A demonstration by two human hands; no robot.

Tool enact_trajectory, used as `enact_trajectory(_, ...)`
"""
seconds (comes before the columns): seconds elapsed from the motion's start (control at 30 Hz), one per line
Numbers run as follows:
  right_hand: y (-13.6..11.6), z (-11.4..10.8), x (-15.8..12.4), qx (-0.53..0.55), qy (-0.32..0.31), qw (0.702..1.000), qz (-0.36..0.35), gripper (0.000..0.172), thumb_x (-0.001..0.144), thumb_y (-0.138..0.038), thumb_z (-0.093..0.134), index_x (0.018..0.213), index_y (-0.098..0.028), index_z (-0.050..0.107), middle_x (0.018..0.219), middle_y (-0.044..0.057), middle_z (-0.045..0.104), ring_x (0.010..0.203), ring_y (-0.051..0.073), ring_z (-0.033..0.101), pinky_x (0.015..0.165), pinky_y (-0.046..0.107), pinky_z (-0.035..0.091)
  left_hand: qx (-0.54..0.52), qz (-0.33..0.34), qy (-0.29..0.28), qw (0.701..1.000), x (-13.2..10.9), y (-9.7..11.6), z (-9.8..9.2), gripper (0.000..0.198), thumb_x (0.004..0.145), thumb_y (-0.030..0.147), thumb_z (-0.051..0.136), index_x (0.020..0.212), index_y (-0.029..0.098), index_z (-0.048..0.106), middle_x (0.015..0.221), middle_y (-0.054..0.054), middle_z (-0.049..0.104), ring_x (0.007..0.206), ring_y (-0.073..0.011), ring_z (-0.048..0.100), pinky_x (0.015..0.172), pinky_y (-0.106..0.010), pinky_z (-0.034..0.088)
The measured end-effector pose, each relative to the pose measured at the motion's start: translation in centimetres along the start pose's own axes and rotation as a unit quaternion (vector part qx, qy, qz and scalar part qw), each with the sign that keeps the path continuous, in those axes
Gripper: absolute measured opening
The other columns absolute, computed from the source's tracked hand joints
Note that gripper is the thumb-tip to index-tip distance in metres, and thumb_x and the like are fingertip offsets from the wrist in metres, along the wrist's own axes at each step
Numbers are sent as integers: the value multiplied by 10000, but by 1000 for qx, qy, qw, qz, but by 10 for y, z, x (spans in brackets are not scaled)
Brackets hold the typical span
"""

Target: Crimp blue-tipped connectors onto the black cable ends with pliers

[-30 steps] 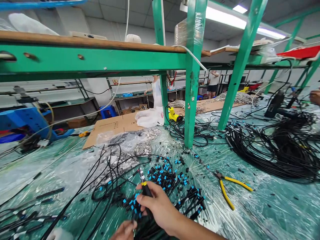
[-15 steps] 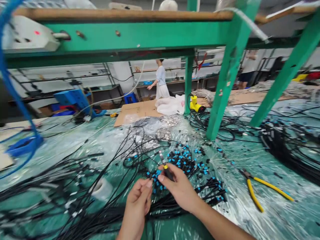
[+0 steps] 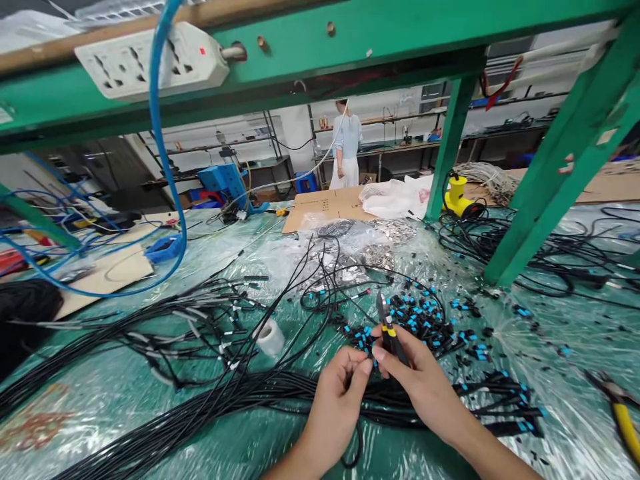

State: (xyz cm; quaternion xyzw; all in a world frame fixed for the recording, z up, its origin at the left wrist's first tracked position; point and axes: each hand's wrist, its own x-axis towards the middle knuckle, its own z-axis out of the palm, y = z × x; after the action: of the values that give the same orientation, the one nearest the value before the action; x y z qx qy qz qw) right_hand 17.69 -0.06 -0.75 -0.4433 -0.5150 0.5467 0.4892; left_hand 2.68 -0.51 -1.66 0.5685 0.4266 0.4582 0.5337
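My left hand (image 3: 336,407) is closed, thumb and forefinger pinching a thin black cable (image 3: 358,443) that loops below the hand. Its tip is mostly hidden by the fingers. Close by on the right, my right hand (image 3: 427,387) wraps round small pliers (image 3: 395,343) with black-and-yellow handles, jaws pointing up and away. The fingertips of both hands almost meet. Behind them lies a pile of black connectors with blue parts (image 3: 420,310). Under the hands runs a thick bundle of black cables (image 3: 270,393), with blue-tipped ends (image 3: 520,407) at its right.
A white roll (image 3: 270,337) stands left of the hands. Yellow-handled pliers (image 3: 623,420) lie at the right edge. Green posts (image 3: 545,180) rise from the film-covered table, below a beam with a power strip (image 3: 155,63). A blue hose (image 3: 165,133) hangs at left. One person (image 3: 347,143) stands behind.
The view has swung left, so the scene sits further right. The small pliers now show their jaws more plainly. Both hands keep their grips. The person behind has turned.
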Motion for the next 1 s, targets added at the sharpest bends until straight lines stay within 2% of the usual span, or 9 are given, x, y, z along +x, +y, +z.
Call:
enact_trajectory(0.07,0,0,0,8,2,1000,2,342,896,-436,590,1162,-227,536,818,-42,546,703,120,478,694,258,397,19,14,-4,1000,-1,1,-1,247,935,369,544,812,168,621,666,32,457,630,-100,404,611,-200,354)
enact_trajectory(0.13,-2,-1,0,19,4,1000,8,337,895,-439,593,1159,-237,541,815,-44,550,701,119,482,699,255,402,10,1,-11,1000,-1,0,-2,242,934,368,545,817,166,607,675,31,472,596,-90,392,561,-197,334)
enact_trajectory(0.3,-8,-1,-3,74,18,995,60,360,856,-453,647,1142,-247,574,795,-39,563,697,122,507,684,244,417,-104,-70,-51,991,-1,-2,-2,258,921,415,545,822,176,550,595,59,448,432,-65,291,402,-194,241)
enact_trajectory(0.43,-6,2,-5,163,13,980,116,430,816,-442,699,1185,-259,577,790,-28,568,721,133,522,691,255,444,-131,10,-20,991,-2,0,0,189,890,355,610,835,175,600,917,-34,583,684,-108,508,535,-199,386)
enact_trajectory(0.53,0,6,-6,193,14,973,124,412,820,-431,699,1183,-279,579,892,-9,599,800,150,552,761,284,464,-125,45,0,991,-3,3,0,150,885,319,620,823,182,617,1174,-75,594,818,-141,561,619,-226,422)
enact_trajectory(0.67,5,12,-7,202,15,972,115,404,835,-454,672,1182,-281,558,921,2,605,806,165,569,781,321,479,-118,34,12,992,-4,5,-1,141,882,303,624,806,184,618,1171,-93,649,825,-168,595,690,-271,449)
enact_trajectory(0.73,6,13,-6,180,28,977,108,434,832,-483,663,1194,-274,543,948,10,609,834,179,576,810,343,481,-107,32,22,994,-4,5,-1,149,876,303,630,791,181,622,1120,-94,672,795,-169,600,698,-280,455)
enact_trajectory(0.87,7,9,-1,35,80,995,44,498,789,-521,690,1177,-245,543,1064,33,604,977,216,563,882,340,448,-71,39,54,995,-6,6,2,175,873,314,627,760,180,625,1051,-87,681,762,-170,592,682,-276,462)
enact_trajectory(1.0,8,5,2,-35,81,996,8,513,811,-532,657,1206,-234,521,1089,45,603,1036,236,563,877,330,454,-60,59,65,994,-8,5,4,136,887,292,612,792,194,625,1066,-72,670,925,-198,597,821,-295,451)
